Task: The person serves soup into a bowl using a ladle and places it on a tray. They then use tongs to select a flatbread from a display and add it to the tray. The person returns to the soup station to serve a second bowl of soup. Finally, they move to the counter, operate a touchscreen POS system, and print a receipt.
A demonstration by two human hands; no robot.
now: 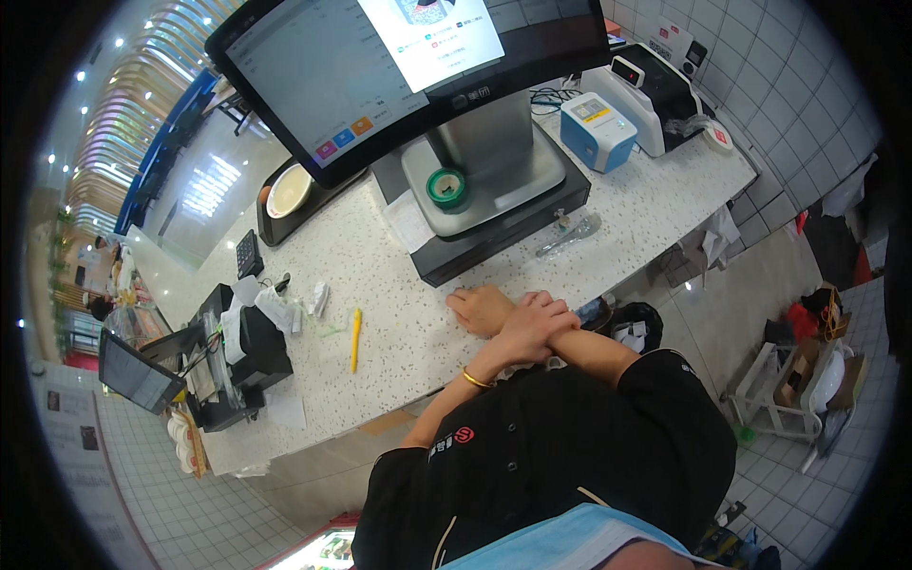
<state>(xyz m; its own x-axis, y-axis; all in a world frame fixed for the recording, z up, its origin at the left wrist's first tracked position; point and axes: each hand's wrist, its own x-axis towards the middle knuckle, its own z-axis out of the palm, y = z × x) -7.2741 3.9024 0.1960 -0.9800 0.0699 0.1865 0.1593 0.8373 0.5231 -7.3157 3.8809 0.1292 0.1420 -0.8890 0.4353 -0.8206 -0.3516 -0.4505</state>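
Observation:
My forearms cross at the edge of a speckled white counter (pixel 399 356). My left hand (pixel 531 326), with a gold bangle (pixel 476 378) at its wrist, lies over my right forearm and grips it. Past it, my right hand (pixel 481 311) rests on the counter with its fingers loosely curled and nothing visible in them. Just beyond stands a point-of-sale terminal with a lit touchscreen (pixel 320 78), on a black cash drawer (pixel 499 239). A green round container (pixel 446 188) sits on its metal foot. A yellow pen (pixel 355 340) lies left of my hands.
At left are a black receipt printer (pixel 260 345) with paper and a calculator (pixel 249 254). A bowl (pixel 290 191) sits on a black tray. A blue-white box-shaped device (pixel 598 133) and a banknote counter (pixel 645 100) stand at right. Below the edge is a black-bagged bin (pixel 645 317).

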